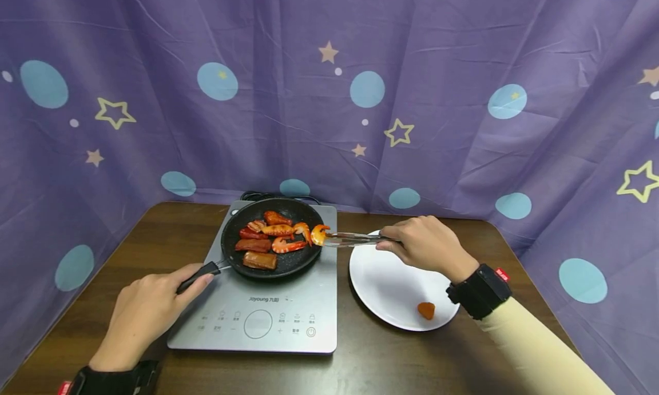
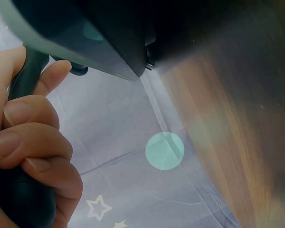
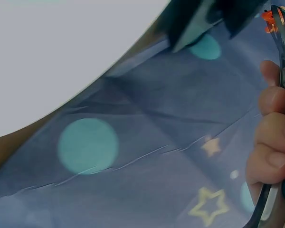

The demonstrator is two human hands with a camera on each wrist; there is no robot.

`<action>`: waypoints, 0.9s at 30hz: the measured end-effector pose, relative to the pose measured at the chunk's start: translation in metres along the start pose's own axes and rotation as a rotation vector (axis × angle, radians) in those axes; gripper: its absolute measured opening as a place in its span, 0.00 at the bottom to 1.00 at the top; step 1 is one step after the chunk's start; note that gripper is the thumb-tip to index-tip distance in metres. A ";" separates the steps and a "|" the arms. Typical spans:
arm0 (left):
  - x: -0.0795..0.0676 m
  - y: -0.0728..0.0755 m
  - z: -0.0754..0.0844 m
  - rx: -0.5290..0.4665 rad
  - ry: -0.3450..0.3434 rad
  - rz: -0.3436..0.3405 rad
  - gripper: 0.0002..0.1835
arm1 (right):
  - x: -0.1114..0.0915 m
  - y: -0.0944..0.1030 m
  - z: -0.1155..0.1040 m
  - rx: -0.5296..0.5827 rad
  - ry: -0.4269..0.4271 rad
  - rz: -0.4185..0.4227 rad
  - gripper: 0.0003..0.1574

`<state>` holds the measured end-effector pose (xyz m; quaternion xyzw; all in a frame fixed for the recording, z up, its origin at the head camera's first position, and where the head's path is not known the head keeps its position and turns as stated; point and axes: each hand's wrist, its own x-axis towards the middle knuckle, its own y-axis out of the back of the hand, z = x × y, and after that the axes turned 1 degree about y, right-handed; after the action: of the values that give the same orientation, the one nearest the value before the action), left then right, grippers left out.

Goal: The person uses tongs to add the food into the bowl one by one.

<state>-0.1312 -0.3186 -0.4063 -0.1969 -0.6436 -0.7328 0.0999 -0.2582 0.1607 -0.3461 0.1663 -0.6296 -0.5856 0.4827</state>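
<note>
My left hand grips the black handle of a dark frying pan; in the left wrist view its fingers curl round that handle. Several pieces of food lie in the pan, among them a shrimp, a brown block and reddish meat slices. With my right hand I hold metal tongs, whose tips pinch an orange-and-white shrimp at the pan's right rim. A white plate sits below the right hand, bearing a small orange-brown piece.
The pan stands on a silver induction cooker with touch controls at its front. A black cable is bunched behind it. The brown wooden table ends at a purple curtain with stars and dots.
</note>
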 end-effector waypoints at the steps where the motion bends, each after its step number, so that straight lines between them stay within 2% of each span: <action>1: 0.000 0.000 0.000 0.000 0.002 -0.005 0.24 | 0.007 0.001 -0.003 0.003 0.011 -0.003 0.17; 7: 0.000 0.000 0.000 -0.006 0.004 -0.012 0.24 | 0.040 0.005 -0.015 0.008 0.069 -0.065 0.19; 13: -0.001 0.000 0.000 -0.006 -0.001 0.001 0.23 | 0.071 0.011 -0.024 -0.032 0.070 -0.223 0.17; 18: -0.003 -0.001 -0.001 0.004 -0.010 0.023 0.22 | 0.096 0.019 -0.034 -0.094 0.110 -0.342 0.14; 27: 0.000 -0.001 -0.001 0.004 -0.007 0.014 0.23 | 0.115 0.015 -0.043 -0.102 0.115 -0.468 0.12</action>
<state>-0.1318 -0.3197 -0.4079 -0.2038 -0.6439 -0.7302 0.1034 -0.2733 0.0503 -0.2914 0.3161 -0.5153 -0.7020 0.3766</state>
